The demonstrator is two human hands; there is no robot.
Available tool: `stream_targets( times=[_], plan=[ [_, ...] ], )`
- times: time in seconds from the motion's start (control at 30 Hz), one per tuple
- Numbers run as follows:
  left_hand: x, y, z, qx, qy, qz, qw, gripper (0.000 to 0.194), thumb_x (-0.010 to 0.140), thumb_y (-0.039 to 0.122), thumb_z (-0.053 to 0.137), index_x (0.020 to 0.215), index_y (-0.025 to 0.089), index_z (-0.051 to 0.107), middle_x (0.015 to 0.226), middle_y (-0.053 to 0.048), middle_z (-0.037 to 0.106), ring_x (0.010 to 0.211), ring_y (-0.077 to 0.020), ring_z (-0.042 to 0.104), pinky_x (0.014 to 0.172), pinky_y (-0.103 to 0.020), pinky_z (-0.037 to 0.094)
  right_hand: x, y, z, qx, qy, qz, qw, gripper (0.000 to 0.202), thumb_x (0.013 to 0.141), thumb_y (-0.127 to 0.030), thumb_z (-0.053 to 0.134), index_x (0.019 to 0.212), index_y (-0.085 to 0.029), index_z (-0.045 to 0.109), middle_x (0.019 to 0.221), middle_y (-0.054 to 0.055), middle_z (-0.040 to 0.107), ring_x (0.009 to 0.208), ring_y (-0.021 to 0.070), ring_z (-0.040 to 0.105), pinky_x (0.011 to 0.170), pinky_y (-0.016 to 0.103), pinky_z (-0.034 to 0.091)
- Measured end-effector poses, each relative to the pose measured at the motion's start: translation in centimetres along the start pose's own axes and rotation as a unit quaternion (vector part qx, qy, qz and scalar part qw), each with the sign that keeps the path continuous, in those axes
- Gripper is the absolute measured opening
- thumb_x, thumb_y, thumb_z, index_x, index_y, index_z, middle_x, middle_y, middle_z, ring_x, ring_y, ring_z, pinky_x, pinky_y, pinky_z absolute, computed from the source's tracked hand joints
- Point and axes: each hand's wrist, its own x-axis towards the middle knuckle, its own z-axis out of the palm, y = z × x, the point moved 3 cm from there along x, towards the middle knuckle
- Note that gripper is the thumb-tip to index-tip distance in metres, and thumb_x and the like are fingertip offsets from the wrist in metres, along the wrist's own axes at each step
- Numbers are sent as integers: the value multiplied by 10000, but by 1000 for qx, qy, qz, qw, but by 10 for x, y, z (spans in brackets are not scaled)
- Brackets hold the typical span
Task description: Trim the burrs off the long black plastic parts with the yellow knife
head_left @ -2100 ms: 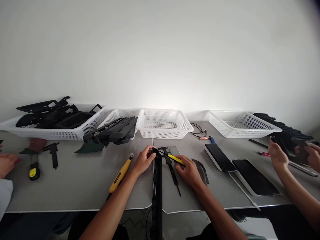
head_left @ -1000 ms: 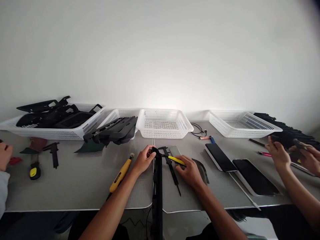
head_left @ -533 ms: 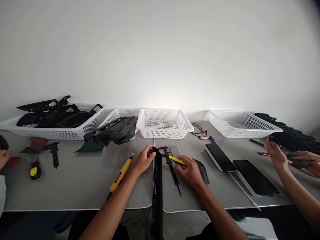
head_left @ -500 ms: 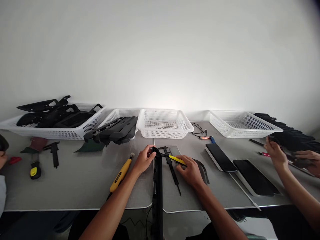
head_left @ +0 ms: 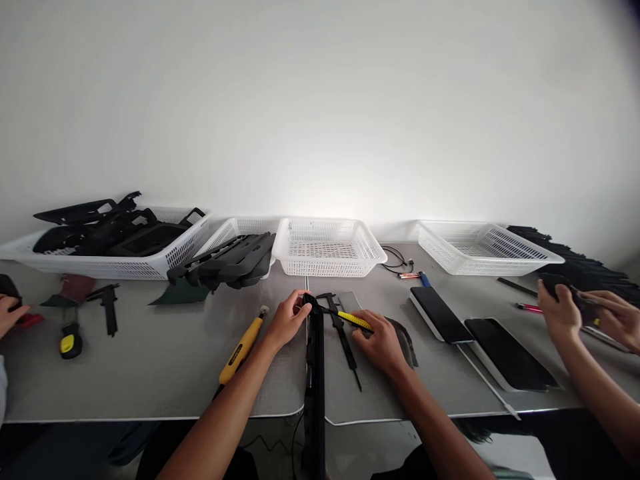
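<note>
My left hand [head_left: 287, 321] pinches the far end of a long, narrow black plastic strip [head_left: 315, 373]. The strip runs towards me, past the table's front edge. In my right hand [head_left: 381, 340] is a slim yellow-handled knife [head_left: 354, 321], its thin dark tip touching or very close to the strip's far end beside my left fingers. How the tip meets the plastic is too small to tell. Between the strip and my right hand lies a black caliper [head_left: 345, 343]. A dark grey cloth-like piece [head_left: 404, 340] sits partly under my right hand.
A yellow corded-looking tool [head_left: 241, 350] lies by my left forearm. White baskets stand along the wall: one with black parts [head_left: 165, 265], a middle one [head_left: 330, 268] and a right one [head_left: 493, 267]. Phones [head_left: 443, 315] lie right. Co-workers' hands [head_left: 560, 310] work at both sides.
My hands, the strip and the knife look almost unmoved. At the right, a co-worker's hands have shifted with a dark piece. At the left edge, another person's hand has reached further in.
</note>
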Motion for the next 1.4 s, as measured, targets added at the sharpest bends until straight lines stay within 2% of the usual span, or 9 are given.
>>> stream_targets(
  times=[0.27, 0.53, 1.03, 1.4],
  plan=[
    [1, -1, 1, -10, 6, -8, 1000, 350, 958, 432, 571, 1251, 252, 634, 913, -13, 673, 851, -208, 648, 774, -307, 488, -2, -1, -1, -8, 2, -20, 1000, 323, 815, -180, 575, 1086, -249, 736, 1050, 39, 783, 929, 243, 711, 893, 367, 521],
    [0, 0, 0, -14, 3, -5, 1000, 349, 960, 428, 577, 1257, 253, 635, 921, -14, 682, 851, -204, 657, 764, -302, 492, 0, -4, 0, 5, -12, -31, 999, 339, 854, -182, 559, 1144, -258, 717, 1080, 36, 775, 974, 237, 704, 908, 353, 520],
    [0, -1, 0, -17, 1, -1, 1000, 345, 980, 439, 566, 1264, 259, 640, 948, -18, 700, 856, -203, 661, 767, -303, 494, 0, -8, -1, 15, -26, -29, 999, 329, 839, -174, 562, 1112, -247, 731, 1071, 44, 778, 972, 245, 704, 903, 366, 531],
    [1, -1, -1, -22, 21, -14, 999, 384, 965, 475, 557, 1267, 248, 625, 962, -28, 720, 897, -219, 696, 793, -314, 518, 0, -4, -1, 21, -17, -21, 999, 332, 836, -179, 561, 1115, -253, 726, 1082, 39, 781, 1005, 249, 718, 923, 371, 539]
  ],
)
